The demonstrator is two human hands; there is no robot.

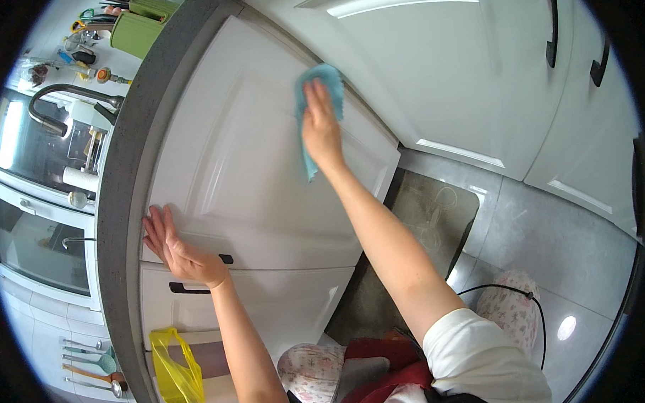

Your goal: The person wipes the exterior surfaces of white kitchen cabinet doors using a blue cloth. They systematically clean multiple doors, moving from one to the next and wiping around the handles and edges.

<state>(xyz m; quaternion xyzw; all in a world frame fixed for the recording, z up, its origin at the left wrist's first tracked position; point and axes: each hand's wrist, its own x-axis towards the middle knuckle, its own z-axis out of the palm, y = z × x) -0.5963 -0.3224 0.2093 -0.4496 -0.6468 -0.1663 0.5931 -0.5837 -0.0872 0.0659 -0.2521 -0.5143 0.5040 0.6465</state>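
Observation:
My right hand [323,129] presses a light blue cloth [326,72] against a white panelled cabinet door [252,166]. Part of the cloth lies under the fingers and palm, and its tail hangs along the wrist side. My left hand [186,254] holds nothing. Its fingers are spread against the same door, close to the edge under the grey countertop [120,182]. A black handle [226,258] is partly hidden by the left wrist, and another black handle [189,287] sits on the neighbouring door [272,294].
White cabinets [429,64] with black handles meet this door at a corner. A yellow plastic bag [176,372] hangs by the lower cabinets. A dark mat [429,208] covers part of the tiled floor. Above the counter are a faucet [73,87] and a green container [135,35]. A black cable [509,287] crosses near my knee.

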